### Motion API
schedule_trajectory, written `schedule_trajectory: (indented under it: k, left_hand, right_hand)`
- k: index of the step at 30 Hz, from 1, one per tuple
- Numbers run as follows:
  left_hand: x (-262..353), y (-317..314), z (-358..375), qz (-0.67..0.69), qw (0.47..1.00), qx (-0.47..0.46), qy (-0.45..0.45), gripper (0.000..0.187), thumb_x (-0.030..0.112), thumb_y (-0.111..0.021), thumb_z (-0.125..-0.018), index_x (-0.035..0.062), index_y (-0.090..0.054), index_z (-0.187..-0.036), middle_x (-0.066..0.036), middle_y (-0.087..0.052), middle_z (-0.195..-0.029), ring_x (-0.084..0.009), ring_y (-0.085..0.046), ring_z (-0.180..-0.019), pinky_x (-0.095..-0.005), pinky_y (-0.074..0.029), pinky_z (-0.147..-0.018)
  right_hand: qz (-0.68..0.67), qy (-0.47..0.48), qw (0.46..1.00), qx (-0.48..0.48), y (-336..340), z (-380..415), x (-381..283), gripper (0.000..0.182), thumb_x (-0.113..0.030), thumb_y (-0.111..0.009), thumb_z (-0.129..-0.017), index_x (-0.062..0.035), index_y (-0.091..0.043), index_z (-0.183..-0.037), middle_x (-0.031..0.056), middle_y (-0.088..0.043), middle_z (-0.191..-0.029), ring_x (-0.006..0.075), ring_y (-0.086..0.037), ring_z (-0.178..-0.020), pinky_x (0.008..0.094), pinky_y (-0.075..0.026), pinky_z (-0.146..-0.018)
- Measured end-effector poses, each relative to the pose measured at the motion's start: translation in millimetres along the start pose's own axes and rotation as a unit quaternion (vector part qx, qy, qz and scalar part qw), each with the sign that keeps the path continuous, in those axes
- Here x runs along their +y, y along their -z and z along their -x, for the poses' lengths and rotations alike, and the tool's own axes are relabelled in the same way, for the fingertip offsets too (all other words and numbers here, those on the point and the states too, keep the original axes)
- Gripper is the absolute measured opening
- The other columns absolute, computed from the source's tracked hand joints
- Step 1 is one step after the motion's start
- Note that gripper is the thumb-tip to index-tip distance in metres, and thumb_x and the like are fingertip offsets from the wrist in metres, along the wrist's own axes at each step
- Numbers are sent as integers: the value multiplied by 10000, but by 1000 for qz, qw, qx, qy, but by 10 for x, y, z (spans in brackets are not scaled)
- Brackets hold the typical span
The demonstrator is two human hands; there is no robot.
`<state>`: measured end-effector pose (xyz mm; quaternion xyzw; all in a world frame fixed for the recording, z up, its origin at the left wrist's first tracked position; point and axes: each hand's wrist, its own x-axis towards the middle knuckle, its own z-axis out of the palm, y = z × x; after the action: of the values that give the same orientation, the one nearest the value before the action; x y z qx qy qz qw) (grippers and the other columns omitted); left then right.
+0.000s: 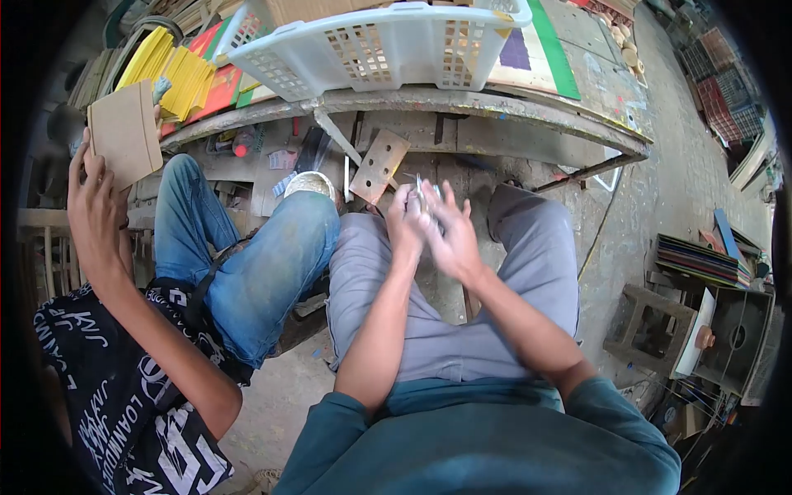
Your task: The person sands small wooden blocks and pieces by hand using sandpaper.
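My left hand [406,221] and my right hand [451,235] are raised together in front of me above my grey-trousered knees. Between the fingertips sits a small thin metal piece [421,188], gripped by both hands; motion blur hides its exact shape. A wooden block with several drilled holes [379,166] hangs just left of my hands under the workbench. My arms wear teal sleeves pushed to the elbow.
A person in blue jeans and a black printed shirt sits at my left, a hand [93,210] holding a brown board [124,134]. A white plastic basket [381,45] rests on the workbench [462,103]. Yellow sheets [169,70] lie at left; stacked boards [697,257] and a stool [652,326] at right.
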<state>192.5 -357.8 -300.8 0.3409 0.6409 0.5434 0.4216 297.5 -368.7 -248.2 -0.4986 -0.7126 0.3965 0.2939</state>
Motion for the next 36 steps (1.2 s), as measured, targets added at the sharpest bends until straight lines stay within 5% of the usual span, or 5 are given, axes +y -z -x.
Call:
schedule_trajectory:
  k: [16,18,26,34,36]
  left_hand:
    - [-71,154,-168,189,979,-42,69,219,107,-405,-968,8,-598,-1000,-32,-602,-897,-96,-556,-799,-249,-455,-723]
    - [289,37,-5,273,949,-43,149,227,93,-398,-960,10,-591,-1044,-38,-611,-932,-104,-577,-829,-250,-465,-746]
    - [-93,103,-188,292,953,-11,80,189,76,-441,-935,-7,-588,-1023,-53,-595,-910,-135,-572,-803,-272,-481,-727]
    - [-277,238,-290,208,974,-48,80,234,87,-409,-938,2,-577,-1078,-86,-618,-997,-140,-589,-846,-264,-477,-754]
    - [-7,128,-194,207,970,-37,121,243,93,-411,-937,4,-601,-1058,-88,-625,-984,-137,-596,-840,-269,-483,-747]
  right_hand:
    - [-29,68,997,11,-47,242,-162,677,-416,-579,-845,-2,-423,-1358,191,-437,-1386,417,-262,-1358,665,-79,-1051]
    - [72,61,995,29,16,-13,-19,689,-445,-589,-829,-10,-447,-1343,172,-440,-1391,416,-249,-1365,664,-72,-1054]
    - [85,66,994,30,-48,157,-150,648,-435,-583,-831,-16,-483,-1315,156,-465,-1374,446,-278,-1341,681,-40,-1041]
    - [17,87,996,1,-27,254,-257,669,-382,-607,-791,-34,-453,-1341,147,-460,-1380,460,-280,-1332,703,-69,-1028]
    - [97,82,992,0,56,28,-156,705,-296,-615,-740,-88,-412,-1382,120,-430,-1411,453,-278,-1337,702,-85,-1030]
